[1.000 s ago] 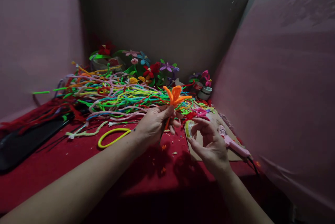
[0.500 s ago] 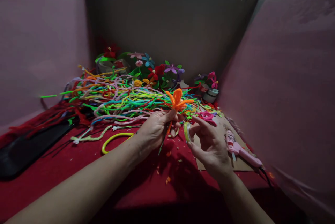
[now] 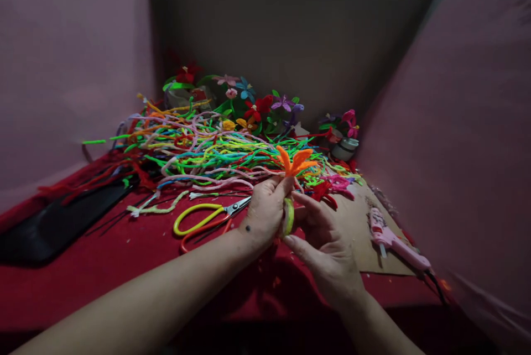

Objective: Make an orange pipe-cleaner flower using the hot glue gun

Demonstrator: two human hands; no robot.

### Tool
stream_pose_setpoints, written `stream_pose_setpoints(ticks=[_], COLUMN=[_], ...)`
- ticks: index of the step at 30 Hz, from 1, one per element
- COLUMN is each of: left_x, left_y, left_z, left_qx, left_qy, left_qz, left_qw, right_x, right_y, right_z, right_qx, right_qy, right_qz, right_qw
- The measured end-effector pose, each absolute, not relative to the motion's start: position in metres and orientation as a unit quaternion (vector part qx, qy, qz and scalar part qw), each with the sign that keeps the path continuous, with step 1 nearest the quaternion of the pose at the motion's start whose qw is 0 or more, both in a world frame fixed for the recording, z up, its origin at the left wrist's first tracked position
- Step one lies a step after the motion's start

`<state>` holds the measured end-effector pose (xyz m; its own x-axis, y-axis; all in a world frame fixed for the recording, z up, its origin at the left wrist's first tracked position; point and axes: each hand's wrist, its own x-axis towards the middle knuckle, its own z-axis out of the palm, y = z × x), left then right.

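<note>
An orange pipe-cleaner flower (image 3: 294, 162) is pinched in my left hand (image 3: 267, 205), its petals pointing up past the thumb and its stem hidden behind the hand. In my right hand (image 3: 329, 250), a roll of yellow-green tape (image 3: 288, 217) sits between thumb and fingers, close against the left hand. Left of my left wrist lie scissors (image 3: 203, 217) with yellow and orange handles, blade tips partly covered by the hand.
Behind my hands spreads a heap of coloured pipe cleaners (image 3: 207, 150). Finished flowers (image 3: 257, 107) stand at the back. A pink glue gun (image 3: 396, 244) rests on cardboard (image 3: 352, 233) at the right. A black object (image 3: 62, 228) lies at the left.
The tape roll and right hand have come in against the left hand. The flower has turned and its stem is now hidden. With the view shifted, more of the scissors shows.
</note>
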<state>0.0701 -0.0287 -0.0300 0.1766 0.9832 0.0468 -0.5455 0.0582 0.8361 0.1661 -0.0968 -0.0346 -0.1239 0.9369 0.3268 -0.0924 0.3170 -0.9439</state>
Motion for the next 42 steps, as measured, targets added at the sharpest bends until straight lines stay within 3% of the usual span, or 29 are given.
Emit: stream_pose_setpoints(ticks=[5, 13, 19, 25, 29, 36, 42], left_x=[0.066, 0.064, 0.065, 0.066, 0.065, 0.062, 0.062], left_y=[-0.026, -0.028, -0.028, -0.018, -0.019, -0.021, -0.022], left_z=[-0.027, -0.03, -0.029, -0.036, -0.035, -0.028, -0.026], left_qx=[0.428, 0.538, 0.533, 0.473, 0.44, 0.385, 0.367], left_qy=[0.295, 0.328, 0.335, 0.302, 0.328, 0.37, 0.328], left_qz=[0.579, 0.552, 0.545, 0.576, 0.566, 0.55, 0.549], left_qw=[0.628, 0.546, 0.554, 0.594, 0.615, 0.642, 0.675], right_x=[0.172, 0.178, 0.181, 0.18, 0.18, 0.172, 0.162], right_y=[-0.097, -0.088, -0.088, -0.097, -0.098, -0.1, -0.094], right_z=[-0.021, -0.004, -0.007, -0.016, -0.02, -0.029, -0.036], right_qx=[-0.341, -0.429, -0.479, -0.411, -0.38, -0.381, -0.349], right_qy=[-0.581, -0.601, -0.7, -0.728, -0.723, -0.551, -0.538], right_qz=[0.501, 0.448, 0.27, 0.193, 0.197, 0.288, 0.482], right_qw=[0.543, 0.504, 0.456, 0.514, 0.542, 0.684, 0.598])
